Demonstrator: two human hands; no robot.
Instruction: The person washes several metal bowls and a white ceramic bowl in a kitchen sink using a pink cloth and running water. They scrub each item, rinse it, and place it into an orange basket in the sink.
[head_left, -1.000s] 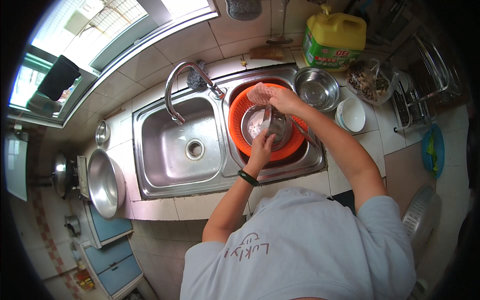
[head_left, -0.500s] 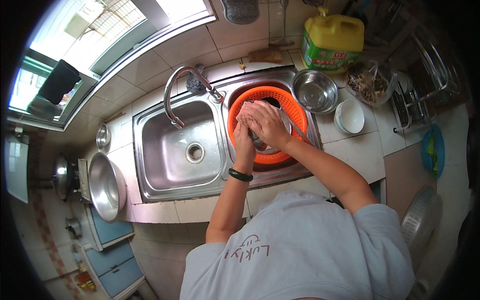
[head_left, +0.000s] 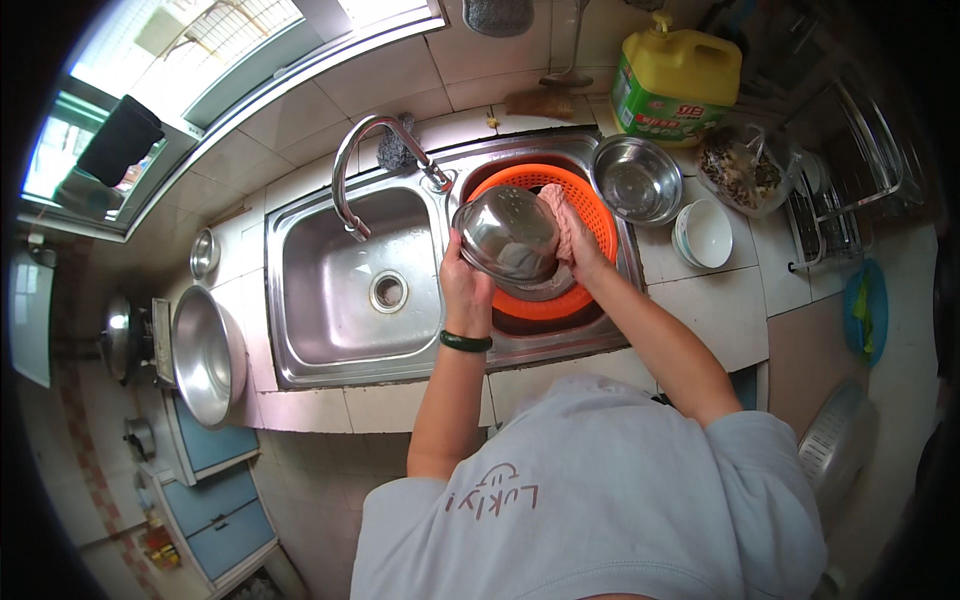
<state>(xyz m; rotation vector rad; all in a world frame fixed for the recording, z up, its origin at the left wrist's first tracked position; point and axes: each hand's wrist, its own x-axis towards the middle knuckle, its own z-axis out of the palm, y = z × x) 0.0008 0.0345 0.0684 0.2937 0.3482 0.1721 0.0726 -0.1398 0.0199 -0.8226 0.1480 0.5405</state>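
Note:
Over the right sink basin I hold a stainless steel bowl (head_left: 506, 228), tilted with its rounded outside facing up. My left hand (head_left: 467, 288) grips its left edge, and a dark green bangle (head_left: 465, 342) circles that wrist. A pink cloth (head_left: 561, 216) is bunched in my right hand (head_left: 590, 262) and pressed against the bowl's right side. Some of the right fingers are hidden behind the cloth and bowl. Beneath the bowl an orange colander (head_left: 598, 203) sits in the basin; its contents are mostly covered.
The left basin (head_left: 345, 330) lies under a curved faucet (head_left: 347, 200). To the right stand a metal bowl (head_left: 637, 180), stacked white bowls (head_left: 708, 235), a yellow-green jug (head_left: 675, 80) and a plastic bag of dark food (head_left: 742, 172). A large metal basin (head_left: 207, 358) leans at the counter's left end.
The bowl has come up out of the colander and turned its outside upward. My hands have moved apart to its two sides, and the cloth has shifted right with my right hand.

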